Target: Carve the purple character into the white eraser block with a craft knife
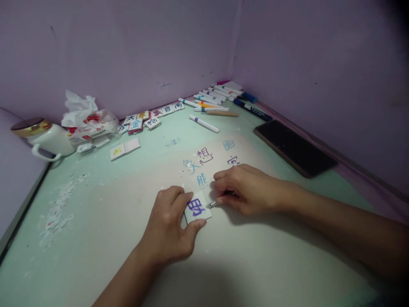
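Observation:
My left hand (169, 221) grips a white square block (204, 212) between its thumb and fingers, holding it on the table. A purple character is drawn on the block's upper face. From the right, my right hand (244, 189) pinches a small metal-tipped carving tool (212, 204). Its tip is at the block's right edge; whether it cuts in, I cannot tell. Most of the tool is hidden in my fingers. Just beyond my hands, blue and purple characters (204, 156) are written on the tabletop, with a few white crumbs among them.
White shavings (57, 213) lie at the left. Behind them are a white mug (53, 140) with a gold lid, a tissue pack (92, 125) and several blocks with characters (136, 124). Several markers (204, 123) lie at the back corner. A dark phone (294, 147) is at the right.

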Demonstrator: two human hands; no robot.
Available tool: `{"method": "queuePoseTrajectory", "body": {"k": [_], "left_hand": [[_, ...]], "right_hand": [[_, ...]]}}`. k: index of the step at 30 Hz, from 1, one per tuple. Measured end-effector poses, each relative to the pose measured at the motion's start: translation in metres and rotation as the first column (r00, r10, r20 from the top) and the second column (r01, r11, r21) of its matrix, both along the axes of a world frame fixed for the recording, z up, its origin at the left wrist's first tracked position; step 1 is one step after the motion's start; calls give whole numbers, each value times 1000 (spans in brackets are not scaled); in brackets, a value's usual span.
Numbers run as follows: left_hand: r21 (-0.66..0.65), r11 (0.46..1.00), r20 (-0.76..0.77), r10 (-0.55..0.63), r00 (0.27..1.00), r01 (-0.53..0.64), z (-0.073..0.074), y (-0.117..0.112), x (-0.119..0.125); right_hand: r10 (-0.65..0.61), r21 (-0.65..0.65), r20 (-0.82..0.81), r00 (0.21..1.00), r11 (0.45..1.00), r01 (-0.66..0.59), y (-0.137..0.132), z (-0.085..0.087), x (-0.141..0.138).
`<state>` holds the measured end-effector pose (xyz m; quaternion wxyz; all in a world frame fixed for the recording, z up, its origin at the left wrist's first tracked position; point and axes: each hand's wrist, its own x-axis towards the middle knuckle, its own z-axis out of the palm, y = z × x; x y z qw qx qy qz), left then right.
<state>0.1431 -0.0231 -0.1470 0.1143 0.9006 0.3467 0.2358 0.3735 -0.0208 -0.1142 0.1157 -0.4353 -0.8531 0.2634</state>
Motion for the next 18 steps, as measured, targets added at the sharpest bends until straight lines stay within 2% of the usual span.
{"method": "queuePoseTrajectory", "body": {"k": [9, 18], "left_hand": [[-3, 1000, 13, -11, 1000, 11, 1, -1, -1], [-37, 999, 8, 0, 1000, 0, 0, 0, 1]], "right_hand": [[-149, -45, 48, 988, 988, 151, -8, 0, -7], [-322, -173, 60, 945, 929, 328, -21, -1, -12]]}}
